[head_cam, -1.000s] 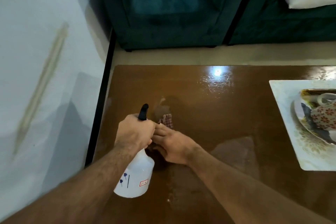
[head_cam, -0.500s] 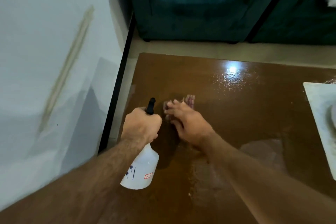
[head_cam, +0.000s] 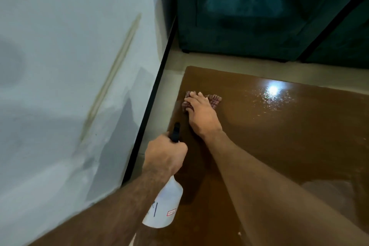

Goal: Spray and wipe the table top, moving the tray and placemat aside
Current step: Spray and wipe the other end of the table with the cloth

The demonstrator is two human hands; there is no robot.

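Note:
The glossy brown table top (head_cam: 279,136) fills the right half of the view, with wet droplets shining near its far edge. My right hand (head_cam: 201,114) presses flat on a red checked cloth (head_cam: 214,99) near the table's far left corner. My left hand (head_cam: 165,156) grips the neck of a white spray bottle (head_cam: 164,207) with a black nozzle, held tilted over the table's left edge. The tray and the placemat are out of view.
A pale wall (head_cam: 69,86) with a black skirting strip (head_cam: 151,102) runs close along the table's left side. A dark teal armchair (head_cam: 249,16) stands just beyond the far edge, with a strip of beige floor (head_cam: 239,66) between.
My right hand has slid the cloth away from me toward the far left corner. The view has swung left, so the placemat and tray have left the frame. The bottle stays in my left hand.

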